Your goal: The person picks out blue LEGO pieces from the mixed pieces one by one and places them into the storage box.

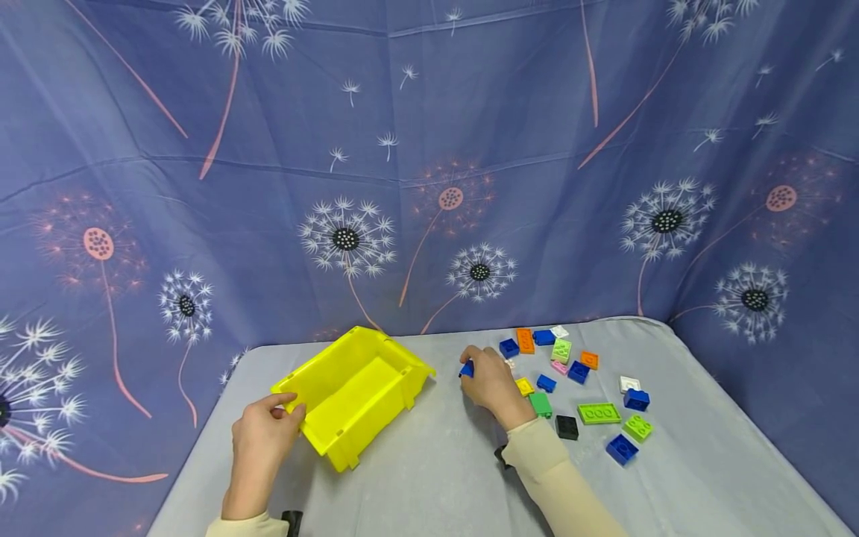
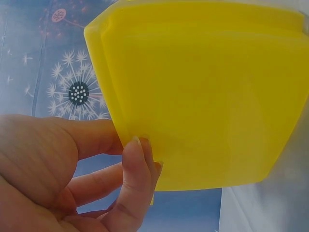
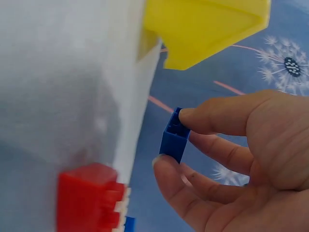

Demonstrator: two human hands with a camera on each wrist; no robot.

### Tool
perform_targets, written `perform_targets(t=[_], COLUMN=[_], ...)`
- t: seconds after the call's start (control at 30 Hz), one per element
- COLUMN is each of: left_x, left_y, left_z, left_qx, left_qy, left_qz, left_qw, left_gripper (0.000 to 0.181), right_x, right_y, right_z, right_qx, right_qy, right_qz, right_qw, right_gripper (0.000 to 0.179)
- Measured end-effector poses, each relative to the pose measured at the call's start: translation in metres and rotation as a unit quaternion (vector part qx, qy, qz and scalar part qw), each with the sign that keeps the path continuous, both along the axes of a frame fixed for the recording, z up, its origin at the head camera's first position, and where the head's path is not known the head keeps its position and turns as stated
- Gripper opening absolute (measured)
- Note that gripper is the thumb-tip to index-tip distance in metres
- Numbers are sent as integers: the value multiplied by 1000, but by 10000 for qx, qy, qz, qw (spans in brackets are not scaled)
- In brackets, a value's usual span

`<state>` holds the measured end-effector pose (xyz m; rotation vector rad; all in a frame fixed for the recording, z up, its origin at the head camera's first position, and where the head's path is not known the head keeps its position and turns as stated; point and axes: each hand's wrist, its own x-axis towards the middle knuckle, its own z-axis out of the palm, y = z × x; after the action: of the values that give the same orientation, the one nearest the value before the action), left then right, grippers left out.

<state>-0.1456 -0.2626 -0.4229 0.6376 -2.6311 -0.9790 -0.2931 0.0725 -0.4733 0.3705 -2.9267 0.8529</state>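
Observation:
A yellow open-topped bin (image 1: pixel 362 395) stands at the left of the table, empty inside. My left hand (image 1: pixel 265 440) grips its near left rim, and the left wrist view shows thumb and fingers pinching the edge of the yellow wall (image 2: pixel 203 106). Right of the bin, my right hand (image 1: pixel 491 384) pinches a small blue toy brick (image 1: pixel 467 368) above the table. In the right wrist view the blue brick (image 3: pixel 175 140) sits between thumb and fingertips, its hollow side showing. A red brick (image 3: pixel 87 198) stands below the hand there.
Loose toy bricks lie scattered on the right half of the table, among them a flat green brick (image 1: pixel 599 413), a black brick (image 1: pixel 567 427), a blue brick (image 1: pixel 622 450) and an orange brick (image 1: pixel 525 341). A dandelion-print curtain (image 1: pixel 416 164) hangs behind the grey-white tabletop (image 1: pixel 429 477).

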Motion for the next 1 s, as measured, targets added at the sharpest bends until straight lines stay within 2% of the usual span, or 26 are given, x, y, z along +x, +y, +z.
perform_targets(t=[0.27,0.6,0.77,1.0], left_x=[0,0,2,5], left_y=[0,-1,0,1], left_z=[1,2,1,0], left_qx=[86,89,63,93], left_qy=[-35,-31,-66,-41], left_qz=[-4,-8,14,-31], left_qw=[10000,10000,10000,9999], left_gripper=[40,39,40,40], right_x=[7,17,22,30], right_y=[-6,-19,-27,-44], right_z=[27,64,73,79], right_qx=[-240,-498,-612,-628], right_qy=[138,612,873,996], right_qz=[87,376,647,1009], right_qw=[9996,9962,9922,9879], right_gripper=[31,32,31,29])
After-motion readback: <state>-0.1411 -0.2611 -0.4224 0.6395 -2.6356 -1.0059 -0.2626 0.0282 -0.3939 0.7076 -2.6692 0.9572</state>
